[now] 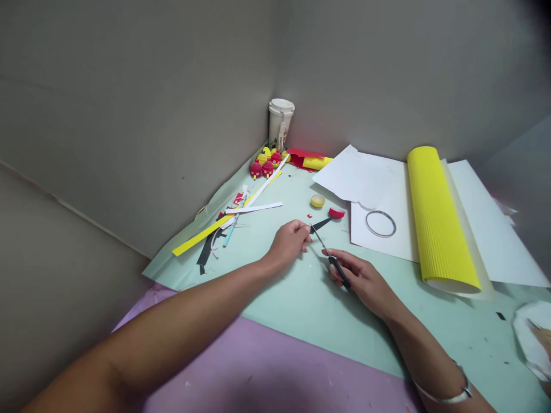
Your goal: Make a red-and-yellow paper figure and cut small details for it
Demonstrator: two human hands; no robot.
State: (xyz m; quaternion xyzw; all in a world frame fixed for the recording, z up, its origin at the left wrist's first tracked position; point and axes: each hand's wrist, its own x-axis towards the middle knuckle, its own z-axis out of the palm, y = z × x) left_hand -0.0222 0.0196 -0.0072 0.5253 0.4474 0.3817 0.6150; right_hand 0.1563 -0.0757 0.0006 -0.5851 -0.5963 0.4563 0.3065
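My left hand (289, 243) is closed in a pinch at the end of a narrow black strip (322, 224), which points away to the right. My right hand (360, 280) is wrapped round the black handles of a pair of scissors (340, 272). The scissors' thin blades reach up and left to the strip, close by my left fingertips. Just past the strip lies a small red cup-shaped piece (336, 213), with a yellow one (317, 201) to its left. A tiny red scrap (309, 216) rests near the blade tips.
Yellow, white and black strips (202, 235) lie at the left. Several small red and yellow lantern-like balls (267, 167) sit before a lidded white cup (281, 123) in the corner. A yellow corrugated roll (443, 223), white sheets (383, 172) and a tape ring (381, 223) occupy the right.
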